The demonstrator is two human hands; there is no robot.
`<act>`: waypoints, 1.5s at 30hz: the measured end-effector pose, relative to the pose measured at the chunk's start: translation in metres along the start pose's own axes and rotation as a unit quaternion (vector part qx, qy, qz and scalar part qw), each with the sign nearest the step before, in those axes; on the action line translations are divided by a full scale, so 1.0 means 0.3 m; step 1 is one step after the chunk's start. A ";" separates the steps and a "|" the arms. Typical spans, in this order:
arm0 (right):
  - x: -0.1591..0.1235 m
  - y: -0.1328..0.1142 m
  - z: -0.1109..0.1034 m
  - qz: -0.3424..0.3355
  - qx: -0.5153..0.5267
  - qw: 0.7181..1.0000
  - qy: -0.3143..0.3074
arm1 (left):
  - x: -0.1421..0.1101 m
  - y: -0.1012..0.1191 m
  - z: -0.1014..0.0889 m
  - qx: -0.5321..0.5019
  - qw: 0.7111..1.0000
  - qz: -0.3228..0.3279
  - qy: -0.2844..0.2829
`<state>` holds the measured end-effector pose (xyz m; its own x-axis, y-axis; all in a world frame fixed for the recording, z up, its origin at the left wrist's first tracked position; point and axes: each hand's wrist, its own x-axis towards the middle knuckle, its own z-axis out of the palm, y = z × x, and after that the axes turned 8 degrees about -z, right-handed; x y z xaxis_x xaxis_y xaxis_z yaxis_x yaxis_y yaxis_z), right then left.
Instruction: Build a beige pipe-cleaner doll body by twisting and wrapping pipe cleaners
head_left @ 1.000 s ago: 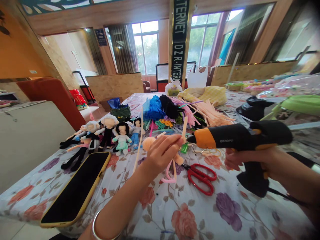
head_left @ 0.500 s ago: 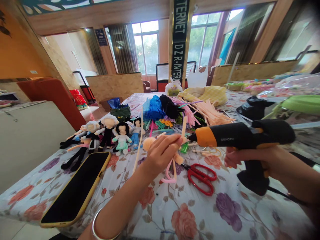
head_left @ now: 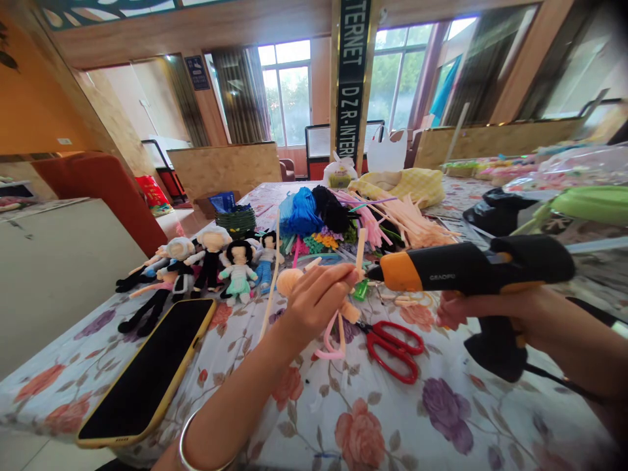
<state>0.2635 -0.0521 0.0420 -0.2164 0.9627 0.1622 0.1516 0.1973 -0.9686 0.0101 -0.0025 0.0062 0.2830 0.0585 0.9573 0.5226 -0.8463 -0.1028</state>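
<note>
My left hand (head_left: pixel 321 294) is closed around a peach pipe-cleaner doll (head_left: pixel 288 281), whose round head shows left of the fingers and whose lower body shows beneath them. A peach strip (head_left: pixel 361 247) stands up at my fingertips. In my right hand (head_left: pixel 483 307) is a black and orange glue gun (head_left: pixel 451 268). Its nozzle points left and sits right by the strip and my left fingertips; whether it touches cannot be made out. Below the doll lies a pink looped pipe cleaner (head_left: pixel 333 343). Red-handled scissors (head_left: pixel 395 350) rest on the flowered cloth, blades partly under the doll.
Several finished dolls (head_left: pixel 240 265) sit at the left, behind a phone in a yellow case (head_left: pixel 147 373). Bundles of coloured pipe cleaners (head_left: pixel 304 212) lie at the back. A green basket (head_left: pixel 238 221) stands behind the dolls. The glue gun's cord (head_left: pixel 559 381) runs off right.
The glue gun has shifted slightly left, its nozzle closer to the strip and my left fingertips. My left hand has stayed nearly still, holding the doll.
</note>
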 end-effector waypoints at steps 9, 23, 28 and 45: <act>0.000 0.000 0.001 0.004 0.005 1.000 -0.003 | 0.000 -0.001 0.000 -0.001 1.000 -0.003 -0.001; -0.002 -0.024 0.012 -0.001 -0.045 0.999 0.031 | 0.003 -0.001 0.000 -0.010 1.000 0.004 0.005; -0.003 -0.018 0.006 -0.004 -0.034 0.999 0.037 | 0.005 -0.001 0.001 -0.010 1.000 0.008 0.007; 0.007 -0.003 0.005 -0.016 -0.051 0.998 0.046 | 0.012 0.005 -0.006 -0.007 1.000 0.010 -0.004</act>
<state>0.2614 -0.0505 0.0430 -0.1346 0.9676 0.2135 0.2445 0.2412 -0.9392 0.0106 -0.0044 0.0100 0.2996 0.0445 0.9530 0.5052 -0.8548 -0.1189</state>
